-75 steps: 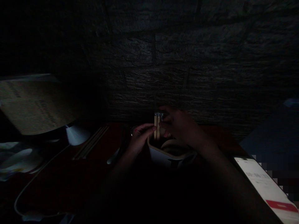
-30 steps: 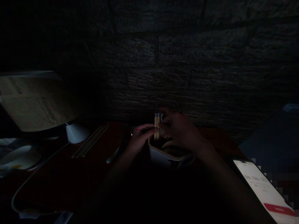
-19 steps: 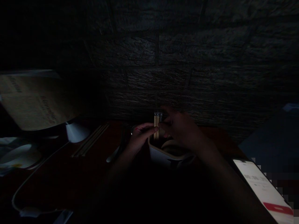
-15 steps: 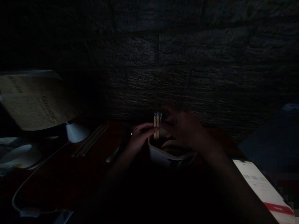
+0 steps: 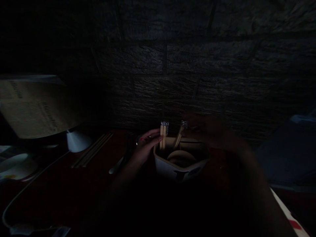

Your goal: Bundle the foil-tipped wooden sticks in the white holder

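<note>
In dim light, my left hand point(image 5: 148, 144) pinches a small bundle of disposable chopsticks point(image 5: 163, 137) in clear wrappers. They stand upright inside the left corner of a pale box point(image 5: 164, 165) with dark markings on its front. More wrapped chopsticks point(image 5: 177, 136) lean to the right in the same box. A round, bowl-like thing point(image 5: 181, 154) sits lower inside it. My right hand point(image 5: 212, 131) is beyond the box's back right side, dark and smeared, with its fingertips close to the leaning chopsticks. Whether it grips them is hard to make out.
Several loose chopsticks point(image 5: 93, 149) and a white spoon-like handle point(image 5: 116, 166) lie on the table to the left. A lamp point(image 5: 37, 108) with a printed shade, its cable and a white bowl point(image 5: 16, 164) stand farther left. A stone-textured wall point(image 5: 148, 59) rises behind. A phone point(image 5: 287, 214) shows at lower right.
My right hand has moved right, away from my left hand, uncovering the leaning chopsticks and more of the box. My right arm now covers most of the phone. My left hand keeps its hold.
</note>
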A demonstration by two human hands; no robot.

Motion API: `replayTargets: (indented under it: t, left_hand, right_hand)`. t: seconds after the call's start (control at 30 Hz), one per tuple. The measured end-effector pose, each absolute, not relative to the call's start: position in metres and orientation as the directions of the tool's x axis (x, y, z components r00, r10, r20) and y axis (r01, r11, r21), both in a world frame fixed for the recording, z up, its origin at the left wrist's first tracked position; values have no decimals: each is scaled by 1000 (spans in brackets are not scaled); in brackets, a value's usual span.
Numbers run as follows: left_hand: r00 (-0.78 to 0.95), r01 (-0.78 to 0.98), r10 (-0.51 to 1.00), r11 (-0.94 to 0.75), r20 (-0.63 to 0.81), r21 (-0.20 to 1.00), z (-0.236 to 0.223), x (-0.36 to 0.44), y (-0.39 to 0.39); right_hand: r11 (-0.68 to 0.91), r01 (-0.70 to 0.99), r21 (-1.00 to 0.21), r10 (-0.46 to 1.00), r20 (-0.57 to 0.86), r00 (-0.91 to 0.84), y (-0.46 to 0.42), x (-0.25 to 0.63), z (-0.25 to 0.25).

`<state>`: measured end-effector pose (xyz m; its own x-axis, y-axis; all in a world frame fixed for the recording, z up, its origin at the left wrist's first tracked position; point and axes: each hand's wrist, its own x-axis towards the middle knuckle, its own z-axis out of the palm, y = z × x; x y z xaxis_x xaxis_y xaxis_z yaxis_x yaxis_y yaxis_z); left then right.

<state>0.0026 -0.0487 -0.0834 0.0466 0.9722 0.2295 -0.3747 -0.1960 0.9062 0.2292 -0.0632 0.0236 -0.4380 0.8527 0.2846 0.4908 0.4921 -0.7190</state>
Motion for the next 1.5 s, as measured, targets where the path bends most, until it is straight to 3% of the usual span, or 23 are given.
replayTargets:
  t: [0.37, 0.7, 1.07, 1.33, 1.5]
  left_hand:
    - [77, -423, 966, -194, 248, 885, -83, 2, -49]
    - [80, -404, 963, -203, 256, 892, -83, 2, -48]
    - [104, -399, 967, -173, 232, 900, -82, 2, -50]
    - [107, -407, 964, -181, 243, 896, -83, 2, -48]
    - [60, -395, 962, -222, 266, 891, -83, 1, -47]
  right_hand:
    - [443, 642, -625, 896, 276, -349, -62, 209, 18]
    - [467, 512, -721, 880, 321, -351, -56, 206, 12]
    - [446, 403, -799, 895, 396, -206, -60, 197, 17]
    - [452, 377, -808, 877, 327, -351, -57, 197, 12]
    - [451, 365, -815, 876, 326, -356, -55, 196, 11]
